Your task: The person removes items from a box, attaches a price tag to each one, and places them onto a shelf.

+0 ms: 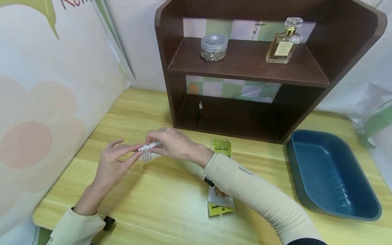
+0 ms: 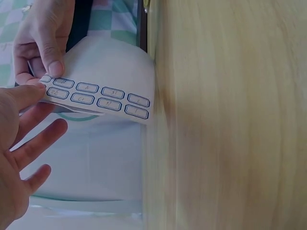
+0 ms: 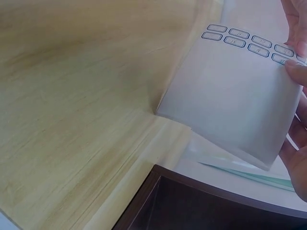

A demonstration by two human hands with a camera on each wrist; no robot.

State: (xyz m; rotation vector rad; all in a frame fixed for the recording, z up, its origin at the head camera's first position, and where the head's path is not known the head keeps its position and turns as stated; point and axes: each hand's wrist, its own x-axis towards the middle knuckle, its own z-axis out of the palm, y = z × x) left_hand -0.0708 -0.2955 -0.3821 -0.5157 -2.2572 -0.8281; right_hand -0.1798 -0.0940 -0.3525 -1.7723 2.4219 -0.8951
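A white sheet of number labels [image 2: 105,72], with small blue-bordered stickers in rows along one side, is held up between both hands above the table. In the head view my left hand [image 1: 113,165] pinches its left end between thumb and forefinger, the other fingers spread loosely. My right hand [image 1: 173,143] grips the opposite part, fingers curled behind it and thumb on the face. From the right wrist view, the blank part of the sheet [image 3: 230,100] bends away below the printed rows, and the right thumb [image 3: 296,72] presses beside the stickers.
A dark brown shelf [image 1: 245,73] stands behind, holding a clear-lidded jar [image 1: 213,51], a perfume bottle [image 1: 281,49] and a small dark tagged item [image 1: 199,112]. The right forearm partly covers a packet of artist brushes [image 1: 222,145]. A blue basin [image 1: 327,170] sits at right.
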